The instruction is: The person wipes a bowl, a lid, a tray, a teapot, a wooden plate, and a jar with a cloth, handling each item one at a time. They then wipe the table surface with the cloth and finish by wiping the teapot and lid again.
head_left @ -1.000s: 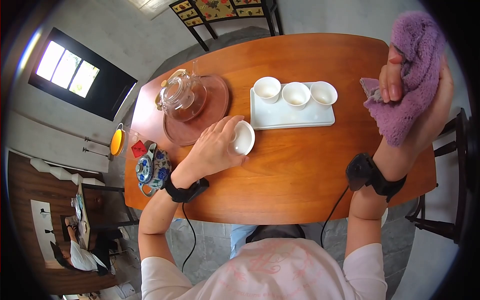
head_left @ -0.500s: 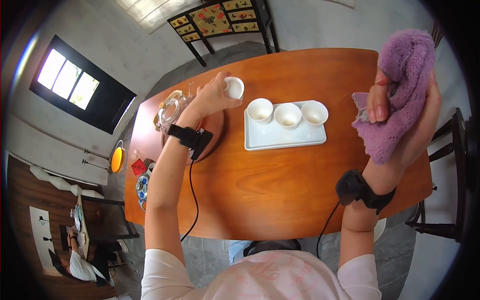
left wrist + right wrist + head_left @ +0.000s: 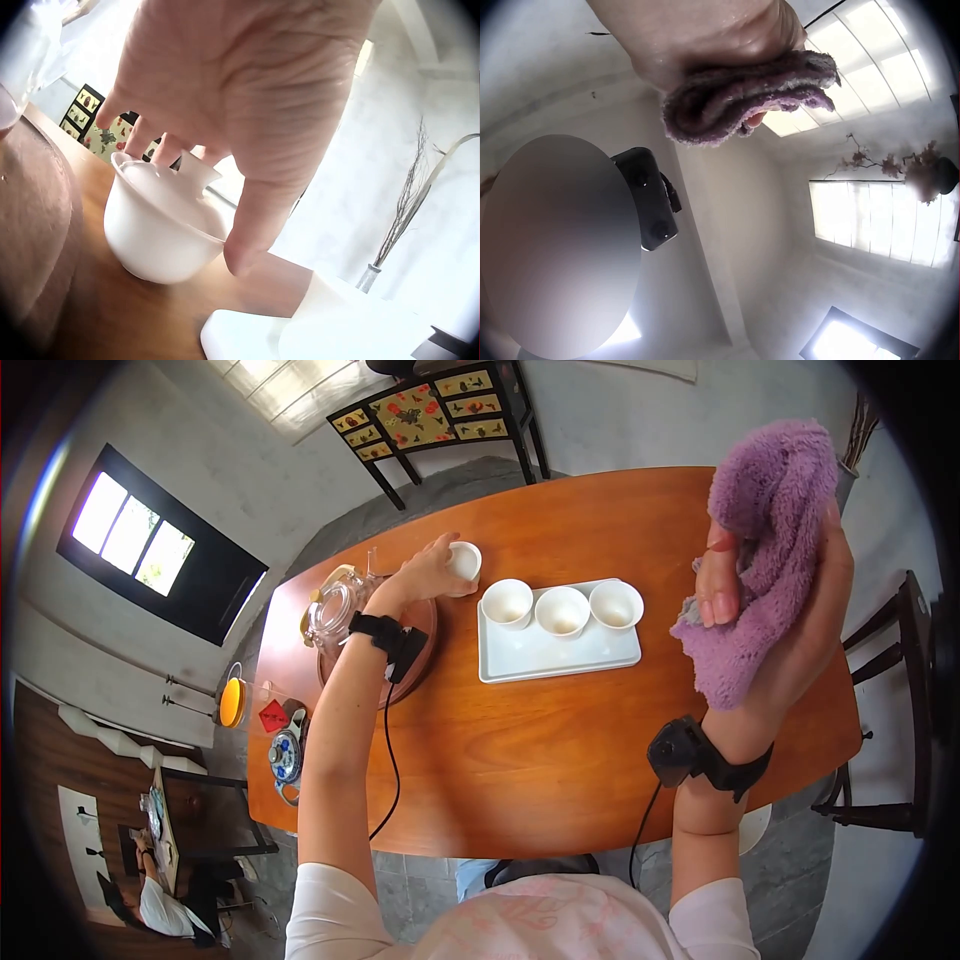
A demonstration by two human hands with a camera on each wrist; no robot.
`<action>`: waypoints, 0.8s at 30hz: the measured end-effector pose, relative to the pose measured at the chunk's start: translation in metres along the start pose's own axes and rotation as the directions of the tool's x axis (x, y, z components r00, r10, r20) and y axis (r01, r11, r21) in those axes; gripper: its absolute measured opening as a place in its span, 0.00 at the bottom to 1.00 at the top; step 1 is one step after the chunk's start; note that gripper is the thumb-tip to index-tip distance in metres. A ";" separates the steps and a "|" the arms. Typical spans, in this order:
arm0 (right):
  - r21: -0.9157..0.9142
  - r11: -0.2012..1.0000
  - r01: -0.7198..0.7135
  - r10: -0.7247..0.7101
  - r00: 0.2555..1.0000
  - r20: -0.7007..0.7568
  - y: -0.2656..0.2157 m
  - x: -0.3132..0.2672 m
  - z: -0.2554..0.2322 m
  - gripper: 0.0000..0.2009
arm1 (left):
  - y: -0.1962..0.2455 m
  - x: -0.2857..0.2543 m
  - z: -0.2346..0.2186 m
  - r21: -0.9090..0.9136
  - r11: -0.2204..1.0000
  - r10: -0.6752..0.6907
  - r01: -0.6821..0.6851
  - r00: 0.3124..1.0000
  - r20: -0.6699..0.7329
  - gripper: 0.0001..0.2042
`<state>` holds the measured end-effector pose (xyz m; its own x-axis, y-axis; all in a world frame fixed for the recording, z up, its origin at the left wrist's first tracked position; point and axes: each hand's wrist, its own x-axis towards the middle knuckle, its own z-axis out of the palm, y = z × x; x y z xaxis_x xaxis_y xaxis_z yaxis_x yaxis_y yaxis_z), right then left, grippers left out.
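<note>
A white lidded bowl, a gaiwan point(image 3: 464, 561), is at my left hand point(image 3: 425, 572), beyond the tray's left end. The left wrist view shows my thumb point(image 3: 251, 232) at one side of its rim and the other fingers behind the opposite side. Its lid point(image 3: 169, 187) with a flared knob sits inside the rim, and its base is right at the tabletop. My right hand point(image 3: 815, 615) holds a folded purple fluffy cloth point(image 3: 770, 560) raised at the right, fingers curled over its edge. Three white cups point(image 3: 562, 611) stand in a row on a white tray point(image 3: 560, 660).
A glass teapot point(image 3: 340, 605) stands on a round reddish-brown board point(image 3: 425, 670) at the left. Near it are a blue-and-white teapot point(image 3: 287, 755) and a container with an orange lid point(image 3: 232, 702). A dark chair point(image 3: 905, 680) stands to the right of the wooden table point(image 3: 540, 780).
My left hand has carried the gaiwan away from me, from before the tray to past its left end. My right hand keeps the cloth, slightly further left in view.
</note>
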<state>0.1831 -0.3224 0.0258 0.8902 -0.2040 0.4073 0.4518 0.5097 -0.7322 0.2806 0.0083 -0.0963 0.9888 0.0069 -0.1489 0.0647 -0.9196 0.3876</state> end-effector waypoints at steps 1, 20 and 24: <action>0.001 1.000 0.000 0.000 1.000 0.002 -0.001 0.000 0.001 0.26 | -0.002 0.000 -0.001 -0.044 0.999 0.005 -0.003 0.999 0.046 0.47; 0.005 1.000 0.005 -0.005 0.998 0.065 0.004 -0.001 -0.002 0.24 | 0.070 -0.063 0.013 0.201 0.899 0.412 -0.389 0.907 -0.088 0.35; 0.104 0.994 -0.037 0.017 0.982 0.188 0.017 0.004 -0.012 0.20 | 0.094 -0.099 -0.010 -0.384 0.866 0.208 -0.319 0.930 -0.302 0.32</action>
<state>0.1953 -0.3246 0.0086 0.8709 -0.0346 0.4903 0.4099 0.6014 -0.6857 0.1905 -0.0745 -0.0360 0.9739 -0.0667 0.2170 -0.2076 -0.6479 0.7329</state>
